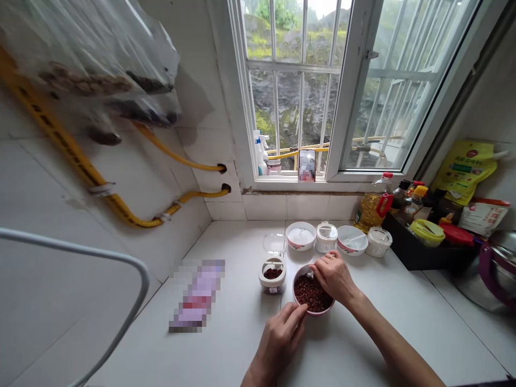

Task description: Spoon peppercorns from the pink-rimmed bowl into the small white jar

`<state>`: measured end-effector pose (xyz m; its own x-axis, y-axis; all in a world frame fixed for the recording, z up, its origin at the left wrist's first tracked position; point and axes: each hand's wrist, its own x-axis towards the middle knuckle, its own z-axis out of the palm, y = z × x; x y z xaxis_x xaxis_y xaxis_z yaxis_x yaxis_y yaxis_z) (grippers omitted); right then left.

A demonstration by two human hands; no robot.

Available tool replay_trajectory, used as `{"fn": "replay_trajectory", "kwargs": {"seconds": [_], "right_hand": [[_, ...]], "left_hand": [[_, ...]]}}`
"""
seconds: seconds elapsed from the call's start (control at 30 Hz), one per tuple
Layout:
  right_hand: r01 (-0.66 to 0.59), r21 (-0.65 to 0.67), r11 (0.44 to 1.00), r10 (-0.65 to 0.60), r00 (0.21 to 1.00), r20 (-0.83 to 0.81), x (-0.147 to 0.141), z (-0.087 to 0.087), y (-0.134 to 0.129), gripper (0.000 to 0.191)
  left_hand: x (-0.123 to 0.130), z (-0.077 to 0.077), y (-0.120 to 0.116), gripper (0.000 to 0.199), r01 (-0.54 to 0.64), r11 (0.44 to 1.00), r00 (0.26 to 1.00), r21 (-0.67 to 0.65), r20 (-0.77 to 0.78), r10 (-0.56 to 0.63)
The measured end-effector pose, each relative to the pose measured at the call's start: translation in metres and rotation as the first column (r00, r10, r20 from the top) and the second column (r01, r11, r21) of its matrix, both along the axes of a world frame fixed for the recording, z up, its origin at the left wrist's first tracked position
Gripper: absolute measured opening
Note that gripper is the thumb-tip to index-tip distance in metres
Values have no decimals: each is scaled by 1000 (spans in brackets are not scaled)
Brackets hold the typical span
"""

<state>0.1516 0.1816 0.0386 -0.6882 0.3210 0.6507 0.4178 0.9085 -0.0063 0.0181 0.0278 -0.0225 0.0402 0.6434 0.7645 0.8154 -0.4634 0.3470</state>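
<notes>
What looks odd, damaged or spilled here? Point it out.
The wall looks rough around the dark holes where the yellow pipes enter, left of the window. A phone stands upright at the window, an unusual spot for one. No spill shows around the bowl.

There's passing room left of the open jar — the filled bowl blocks its right.

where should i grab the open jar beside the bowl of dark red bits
The jar is probably best held around its body, below the white rim, coming from the left: it stands upright, its open top shows dark red bits, and the bowl sits close on its right.
</notes>
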Motion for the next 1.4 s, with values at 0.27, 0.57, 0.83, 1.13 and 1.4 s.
{"fn": "replay_trajectory", "kwargs": {"seconds": [0.27, 0.57, 0.83, 1.13, 1.4], "right_hand": [[-79, -151, 985, 57, 987, -147, 9, 4, -7, 40], [-69, -348, 935, 20, 990, -143, 0, -3, -10, 44], [-57, -629, 775, -158, 947, -281, 13, 0, 0, 54], [-93, -722, 685, -190, 935, -301, 14, 3, -3, 55], [-109, -728, 676, -192, 929, -317, 13, 2, -4, 56]], "left_hand": [[-1, 2, -2, 24, 9, 1000, 1000, -10, 3, -9], [-2, 3, 0, 24, 5, 1000, 1000, 3, 5, -5], [-1, 9, -2, 22, -14, 1000, 1000, -2, -9, 14], [-1, 9, -4, 23, -30, 999, 1000, -37, 0, 30], [-1, 11, -5, 24, -16, 998, 1000, -58, 13, 17]]}}
